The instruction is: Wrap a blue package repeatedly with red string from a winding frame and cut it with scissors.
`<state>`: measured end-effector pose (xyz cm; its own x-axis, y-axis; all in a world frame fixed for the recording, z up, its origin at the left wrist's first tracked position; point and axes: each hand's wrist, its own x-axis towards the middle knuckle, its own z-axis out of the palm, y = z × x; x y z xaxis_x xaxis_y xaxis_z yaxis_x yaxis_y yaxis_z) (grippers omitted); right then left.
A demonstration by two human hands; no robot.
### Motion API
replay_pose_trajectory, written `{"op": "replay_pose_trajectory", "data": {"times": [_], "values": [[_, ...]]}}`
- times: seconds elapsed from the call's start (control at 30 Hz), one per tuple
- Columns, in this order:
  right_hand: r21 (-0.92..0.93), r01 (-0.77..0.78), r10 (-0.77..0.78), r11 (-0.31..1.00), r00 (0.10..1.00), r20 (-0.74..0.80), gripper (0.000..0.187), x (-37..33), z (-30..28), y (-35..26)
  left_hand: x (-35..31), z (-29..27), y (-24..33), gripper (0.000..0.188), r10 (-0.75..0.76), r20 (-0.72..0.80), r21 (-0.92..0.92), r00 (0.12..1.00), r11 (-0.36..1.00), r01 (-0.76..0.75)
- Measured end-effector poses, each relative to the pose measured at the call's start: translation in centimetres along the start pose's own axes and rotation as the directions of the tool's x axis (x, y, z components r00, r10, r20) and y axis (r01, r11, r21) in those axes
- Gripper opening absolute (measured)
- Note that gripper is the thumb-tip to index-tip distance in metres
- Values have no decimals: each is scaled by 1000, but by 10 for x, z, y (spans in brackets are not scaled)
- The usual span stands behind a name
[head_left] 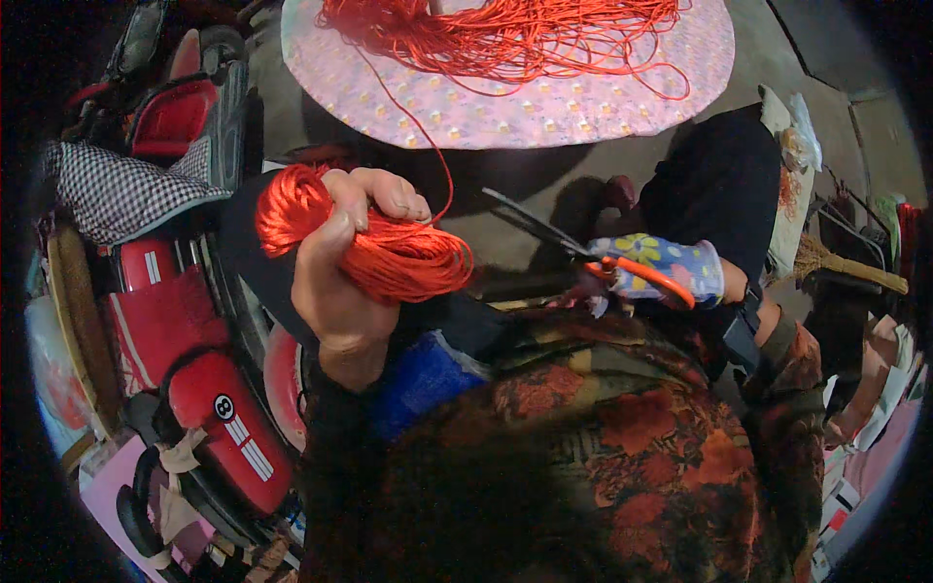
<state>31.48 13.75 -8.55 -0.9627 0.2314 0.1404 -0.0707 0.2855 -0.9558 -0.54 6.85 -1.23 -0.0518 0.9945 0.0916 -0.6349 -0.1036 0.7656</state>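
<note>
My left hand is wrapped round a coiled bundle of shiny red-orange cord, its loops showing on both sides of the fist. A single strand runs from the bundle up to the round table. To the right, my right hand, in a blue floral glove, grips a pair of scissors with orange handles. Their dark blades point up and left toward the bundle, apart from it. On the round table with its pink patterned cover lies a large loose heap of the same cord.
At the left stands a red and black vehicle with a checkered cloth over it. A straw broom lies at the right, near papers and cardboard. My legs in dark trousers are below the table.
</note>
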Motion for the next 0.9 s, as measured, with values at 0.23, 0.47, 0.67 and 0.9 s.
{"op": "replay_pose_trajectory", "data": {"times": [0.23, 0.47, 0.67, 0.9], "values": [[602, -202, 119, 772, 977, 175, 75, 22, 23, 30, -2, -1, 2, 18, -7, -41, -65, 999, 998, 4], [294, 148, -124, 944, 987, -102, 63, 71, 34, 25, -2, 2, 0, 15, -19, -126, -44, 992, 999, 13], [445, 130, -27, 886, 973, -231, 57, 65, 40, 14, -1, 1, -3, 15, -64, -136, -72, 989, 996, 55], [868, -135, 288, 478, 957, -10, 50, 59, 30, -31, 0, 10, -5, 68, -106, -116, 368, 988, 919, 142]]}}
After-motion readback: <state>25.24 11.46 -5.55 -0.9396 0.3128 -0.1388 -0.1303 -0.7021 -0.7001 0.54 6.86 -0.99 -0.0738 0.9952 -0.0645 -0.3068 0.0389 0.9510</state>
